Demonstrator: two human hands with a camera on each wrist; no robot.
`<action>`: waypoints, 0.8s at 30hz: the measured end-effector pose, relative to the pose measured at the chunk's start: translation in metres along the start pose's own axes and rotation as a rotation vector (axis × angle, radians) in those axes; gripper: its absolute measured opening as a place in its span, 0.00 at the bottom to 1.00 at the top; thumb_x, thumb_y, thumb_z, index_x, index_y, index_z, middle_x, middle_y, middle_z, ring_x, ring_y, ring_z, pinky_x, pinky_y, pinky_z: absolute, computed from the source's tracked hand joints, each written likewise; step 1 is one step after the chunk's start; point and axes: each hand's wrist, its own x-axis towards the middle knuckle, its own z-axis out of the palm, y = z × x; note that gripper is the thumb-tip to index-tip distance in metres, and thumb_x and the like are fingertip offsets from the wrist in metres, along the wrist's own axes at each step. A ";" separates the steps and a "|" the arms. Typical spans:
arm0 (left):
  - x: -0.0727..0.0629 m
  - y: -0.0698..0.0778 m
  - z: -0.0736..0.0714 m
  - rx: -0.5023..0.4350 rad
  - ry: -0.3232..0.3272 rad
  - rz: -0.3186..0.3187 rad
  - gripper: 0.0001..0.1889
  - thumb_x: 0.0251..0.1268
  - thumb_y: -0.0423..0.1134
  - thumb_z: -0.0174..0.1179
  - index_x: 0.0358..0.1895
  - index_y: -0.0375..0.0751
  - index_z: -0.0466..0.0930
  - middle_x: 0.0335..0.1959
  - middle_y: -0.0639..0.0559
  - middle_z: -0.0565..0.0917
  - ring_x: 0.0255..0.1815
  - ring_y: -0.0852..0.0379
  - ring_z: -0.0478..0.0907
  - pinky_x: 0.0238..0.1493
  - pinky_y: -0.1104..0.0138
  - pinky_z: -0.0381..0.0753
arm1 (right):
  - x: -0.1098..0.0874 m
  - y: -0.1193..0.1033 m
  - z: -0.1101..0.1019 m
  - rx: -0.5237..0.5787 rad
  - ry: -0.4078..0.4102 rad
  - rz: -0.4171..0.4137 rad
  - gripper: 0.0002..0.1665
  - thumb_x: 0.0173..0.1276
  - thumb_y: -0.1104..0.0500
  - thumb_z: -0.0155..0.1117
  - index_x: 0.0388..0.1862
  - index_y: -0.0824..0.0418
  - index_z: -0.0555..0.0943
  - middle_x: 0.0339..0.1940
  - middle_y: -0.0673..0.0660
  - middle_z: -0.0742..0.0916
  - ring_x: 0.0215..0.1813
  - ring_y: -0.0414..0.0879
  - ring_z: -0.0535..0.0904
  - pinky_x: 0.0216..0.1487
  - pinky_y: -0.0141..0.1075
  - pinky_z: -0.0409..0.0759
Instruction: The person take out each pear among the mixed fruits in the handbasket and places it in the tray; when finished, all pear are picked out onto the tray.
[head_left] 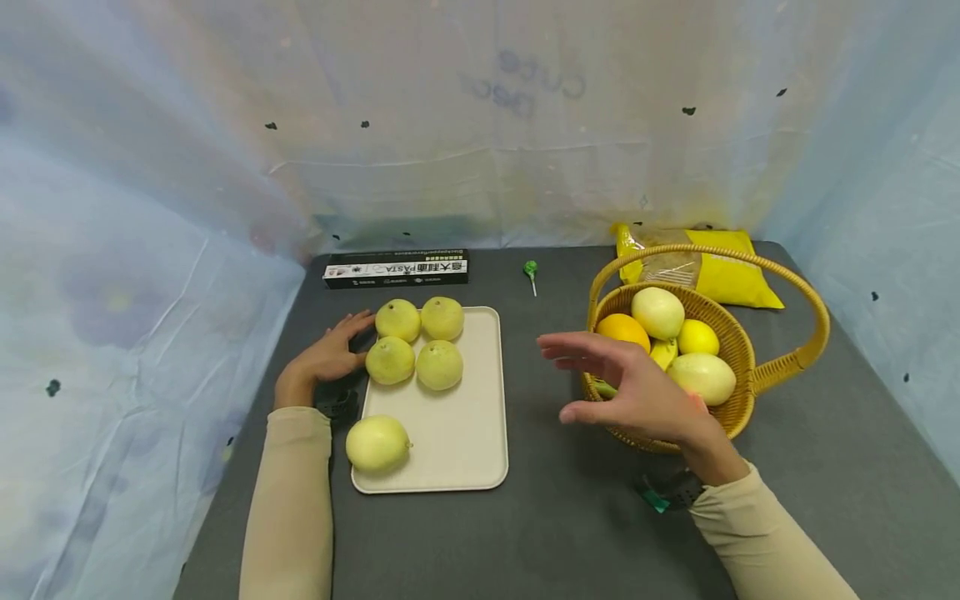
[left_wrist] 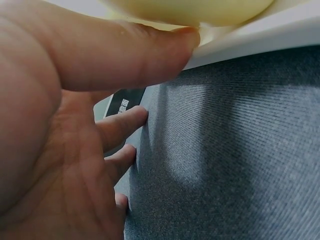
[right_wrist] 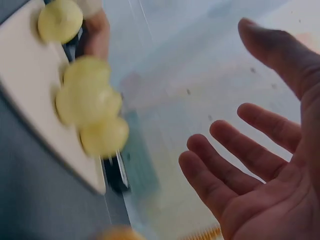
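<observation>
My left hand (head_left: 330,354) rests at the left edge of a cream tray (head_left: 472,433), its fingers spread. In the left wrist view the thumb (left_wrist: 135,55) lies along the tray rim, right under a pale yellow fruit (left_wrist: 200,10). Several round yellow-green fruits (head_left: 439,365) sit grouped in the tray's far left part, and a larger pale one with a short stem (head_left: 377,443) lies at its near left corner. My right hand (head_left: 637,387) hovers over the left side of a wicker basket (head_left: 738,417), thumb and fingers apart with nothing between them.
The basket holds an orange (head_left: 622,331), a banana (head_left: 663,353), a lemon-yellow fruit (head_left: 698,337) and pale fruits (head_left: 701,377); its handle (head_left: 813,321) arches to the right. Behind are a yellow bag (head_left: 731,271), a green lollipop (head_left: 531,269) and a pasta box (head_left: 397,268).
</observation>
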 end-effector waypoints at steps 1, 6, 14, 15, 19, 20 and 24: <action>0.000 0.000 0.000 0.000 0.001 0.000 0.42 0.78 0.43 0.64 0.89 0.38 0.57 0.91 0.32 0.50 0.92 0.26 0.34 0.84 0.25 0.28 | -0.006 0.001 -0.007 0.001 0.009 0.010 0.49 0.63 0.70 0.83 0.82 0.57 0.75 0.79 0.53 0.81 0.79 0.51 0.79 0.77 0.40 0.79; 0.000 0.001 -0.001 0.006 0.003 0.005 0.42 0.78 0.45 0.64 0.89 0.38 0.57 0.91 0.32 0.51 0.92 0.26 0.34 0.84 0.24 0.28 | -0.033 0.004 -0.038 0.016 0.031 0.034 0.52 0.62 0.78 0.79 0.84 0.62 0.72 0.80 0.57 0.80 0.79 0.50 0.78 0.75 0.36 0.80; -0.001 0.002 -0.001 0.004 -0.003 0.004 0.43 0.78 0.45 0.65 0.89 0.38 0.57 0.91 0.31 0.51 0.91 0.25 0.34 0.83 0.23 0.29 | -0.061 -0.007 -0.079 -0.339 0.068 0.144 0.48 0.62 0.67 0.85 0.80 0.49 0.78 0.76 0.47 0.83 0.73 0.32 0.80 0.69 0.21 0.78; -0.001 0.002 -0.001 0.004 -0.003 0.004 0.43 0.78 0.45 0.65 0.89 0.38 0.57 0.91 0.31 0.51 0.91 0.25 0.34 0.83 0.23 0.29 | -0.063 -0.010 -0.082 -0.417 0.067 0.176 0.47 0.63 0.62 0.86 0.80 0.46 0.78 0.76 0.46 0.84 0.72 0.34 0.81 0.68 0.24 0.80; -0.002 0.002 -0.001 -0.001 -0.002 0.006 0.43 0.78 0.45 0.66 0.89 0.37 0.57 0.91 0.30 0.51 0.91 0.24 0.34 0.83 0.23 0.29 | -0.066 -0.021 -0.091 -0.659 0.048 0.296 0.43 0.65 0.45 0.86 0.78 0.43 0.80 0.74 0.50 0.85 0.69 0.48 0.85 0.63 0.46 0.87; -0.002 0.002 -0.001 -0.002 -0.003 0.007 0.43 0.78 0.45 0.65 0.89 0.37 0.57 0.91 0.30 0.51 0.91 0.24 0.34 0.83 0.23 0.28 | -0.065 -0.022 -0.093 -0.702 0.031 0.317 0.42 0.66 0.42 0.84 0.78 0.44 0.80 0.74 0.52 0.86 0.69 0.54 0.85 0.62 0.53 0.86; -0.001 0.001 -0.001 0.001 -0.004 0.009 0.43 0.78 0.44 0.65 0.89 0.37 0.56 0.91 0.30 0.50 0.91 0.24 0.34 0.83 0.23 0.28 | -0.062 -0.020 -0.098 -0.794 -0.023 0.385 0.44 0.66 0.39 0.84 0.75 0.57 0.82 0.70 0.61 0.88 0.67 0.65 0.85 0.60 0.64 0.84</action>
